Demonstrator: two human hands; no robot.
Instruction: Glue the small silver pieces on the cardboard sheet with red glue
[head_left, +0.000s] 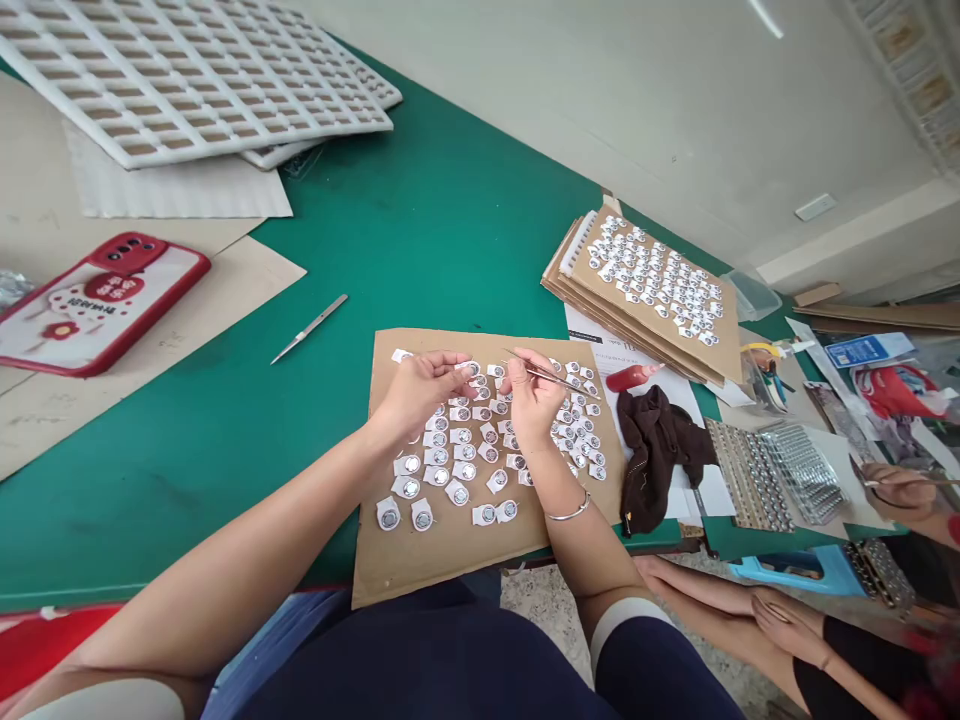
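Observation:
Above a brown cardboard sheet (442, 555), my left hand (420, 392) is closed in a pinch on a small round silvery piece with a white tab (472, 368). My right hand (534, 400) is just to its right, its fingers wrapped round slim metal tweezers (559, 379) that slant across the hand. Rows of similar round pieces on white tabs (421, 515) lie on the cardboard beneath both hands. Some of them are hidden by my hands and wrists. A second pair of tweezers (310, 329) rests on the green table (330, 420), left of the cardboard.
A red-framed phone (105, 300) and white grid trays (202, 85) are at the left. On the right stand stacked cardboard sheets bearing more pieces (660, 280), a small red bottle (631, 377) and a dark brown cloth (656, 450). A co-worker's hand (900, 488) shows at far right.

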